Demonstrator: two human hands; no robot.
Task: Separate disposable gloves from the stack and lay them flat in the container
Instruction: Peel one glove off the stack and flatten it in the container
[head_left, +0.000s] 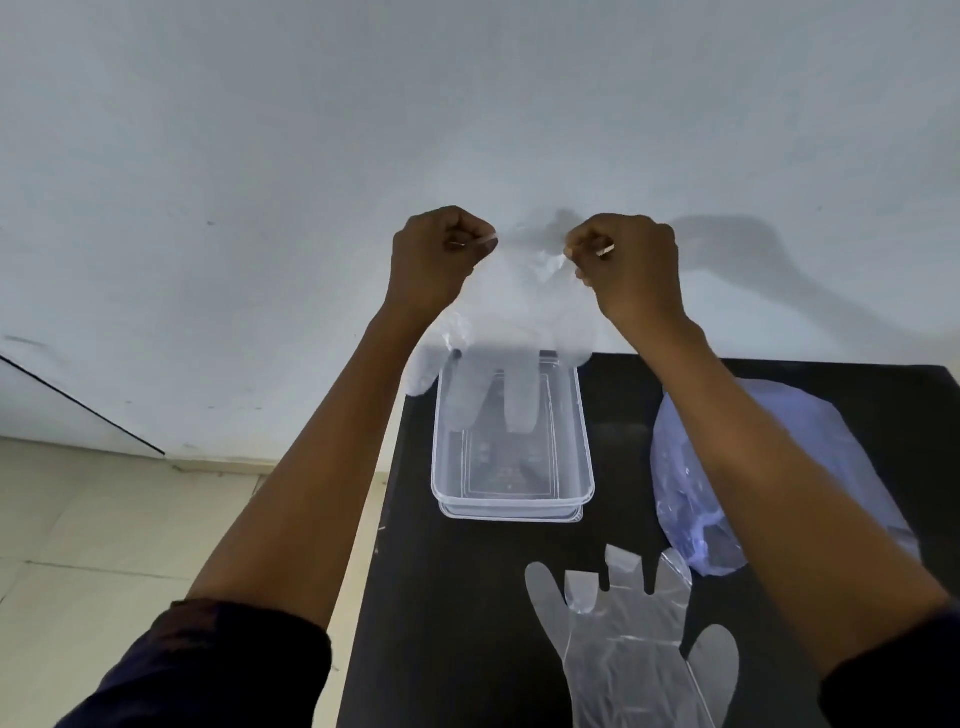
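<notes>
A clear disposable glove (511, 332) hangs in the air, fingers pointing down over the far end of the clear plastic container (584, 457). My left hand (434, 260) pinches one corner of its cuff and my right hand (631, 270) pinches the other, both raised above the container. The container sits on the black table (467, 597) and looks empty. The stack of clear gloves (623, 649) lies flat on the table near me, fingers pointing away.
A bluish plastic bag (691, 519) lies on the table right of the container, partly hidden by my right forearm. A pale wall stands behind the table. Beige floor tiles (130, 519) show to the left of the table's edge.
</notes>
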